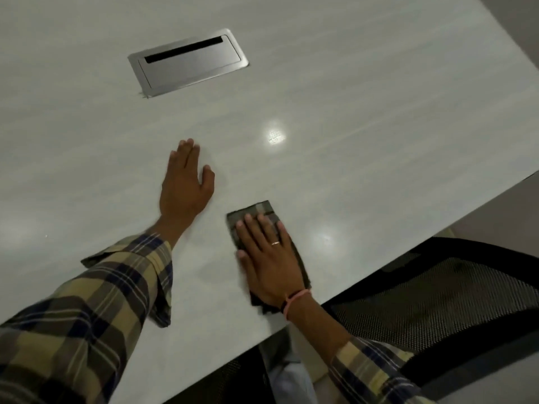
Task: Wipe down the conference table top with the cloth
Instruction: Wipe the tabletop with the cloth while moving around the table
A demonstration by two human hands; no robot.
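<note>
Hands flat: right hand [269, 258] on cloth [256, 212] near table [379, 112] edge, left hand [185, 185] on bare top.

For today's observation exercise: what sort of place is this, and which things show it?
Probably an office meeting room: a large pale table top, a metal cable hatch set flush in it, and a black mesh chair at its edge.

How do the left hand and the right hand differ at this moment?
The right hand presses flat on the folded cloth; the left hand rests on the bare table top. The right wears a ring and pink wristband; the left shows neither. Both lie palm-down, fingers straight.
</note>
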